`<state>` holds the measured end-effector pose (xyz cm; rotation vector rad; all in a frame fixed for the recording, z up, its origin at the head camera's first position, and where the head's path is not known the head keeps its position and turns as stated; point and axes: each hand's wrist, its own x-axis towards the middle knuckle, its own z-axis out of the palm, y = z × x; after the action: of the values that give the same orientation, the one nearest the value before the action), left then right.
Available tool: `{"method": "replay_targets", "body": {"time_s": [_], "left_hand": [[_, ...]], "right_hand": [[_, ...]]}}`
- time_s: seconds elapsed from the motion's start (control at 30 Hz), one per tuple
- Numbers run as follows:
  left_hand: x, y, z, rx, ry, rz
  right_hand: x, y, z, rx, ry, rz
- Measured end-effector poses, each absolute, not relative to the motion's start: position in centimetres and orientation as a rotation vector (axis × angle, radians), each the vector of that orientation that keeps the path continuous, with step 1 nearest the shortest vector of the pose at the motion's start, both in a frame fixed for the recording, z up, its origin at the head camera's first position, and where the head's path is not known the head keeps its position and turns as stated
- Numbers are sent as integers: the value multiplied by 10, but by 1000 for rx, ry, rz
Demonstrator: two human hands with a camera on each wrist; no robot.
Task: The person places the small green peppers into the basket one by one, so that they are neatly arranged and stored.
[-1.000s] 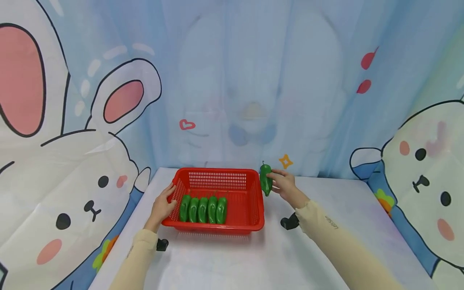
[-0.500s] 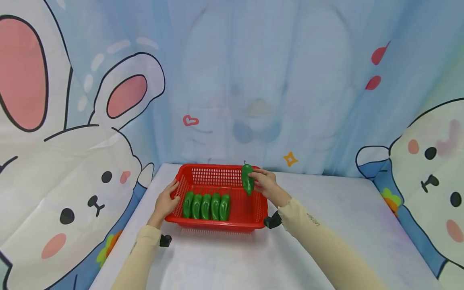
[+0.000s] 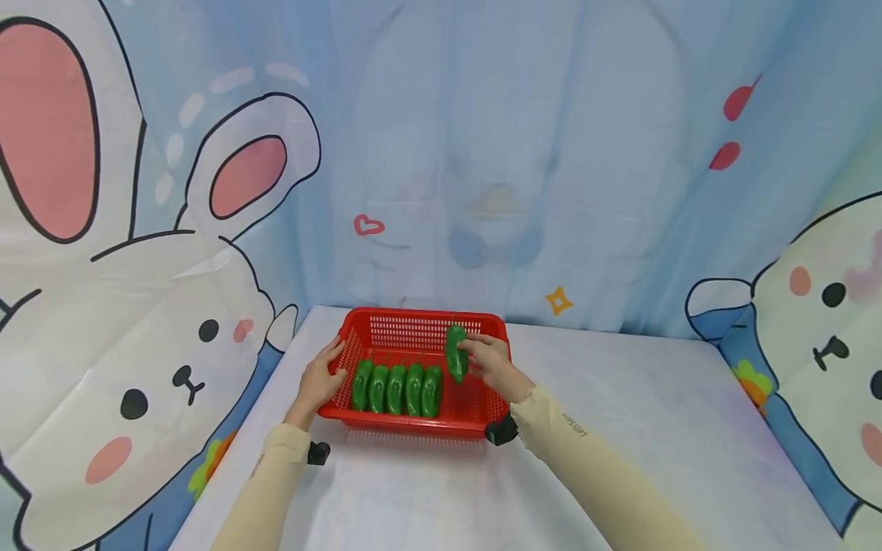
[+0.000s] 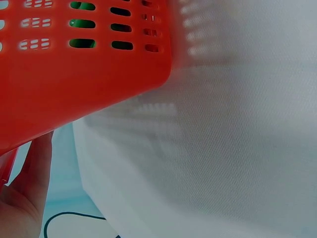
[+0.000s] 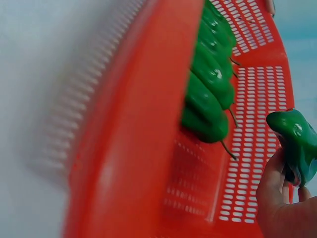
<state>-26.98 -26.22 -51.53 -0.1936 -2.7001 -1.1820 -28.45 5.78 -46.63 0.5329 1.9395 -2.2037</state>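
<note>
A red plastic basket (image 3: pixel 413 428) with slotted walls stands near the back of the table. Inside, along its left part, several glossy green peppers (image 3: pixel 396 390) lie side by side in a row, stems toward the back. My right hand (image 3: pixel 491 363) pinches another green pepper (image 3: pixel 455 353) between thumb and fingers, tip down, over the basket's right half. The right wrist view shows this held pepper (image 5: pixel 296 141) above the far slotted wall. At the basket's left rim rests my left hand (image 3: pixel 319 385), its fingers along the outside and the thumb at the edge.
A white cloth (image 3: pixel 620 413) covers the table to the right of the basket and in front of it. Behind hangs a pale blue curtain (image 3: pixel 496 153) printed with cartoon figures. Black wrist cameras (image 3: pixel 501 430) sit on both wrists, the right one close to the basket's front right corner.
My right hand has carried the pepper leftward from beyond the basket's right rim to over its inside, and slightly lower. My left hand stays at the left rim.
</note>
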Motion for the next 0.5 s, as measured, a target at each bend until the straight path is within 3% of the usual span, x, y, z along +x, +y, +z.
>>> {"method": "replay_targets", "body": {"time_s": [0.5], "left_hand": [[-270,-262,-516,-182,-2684,-1192]], "right_hand": [[-276,43,-497,607,2004,-2133]]}}
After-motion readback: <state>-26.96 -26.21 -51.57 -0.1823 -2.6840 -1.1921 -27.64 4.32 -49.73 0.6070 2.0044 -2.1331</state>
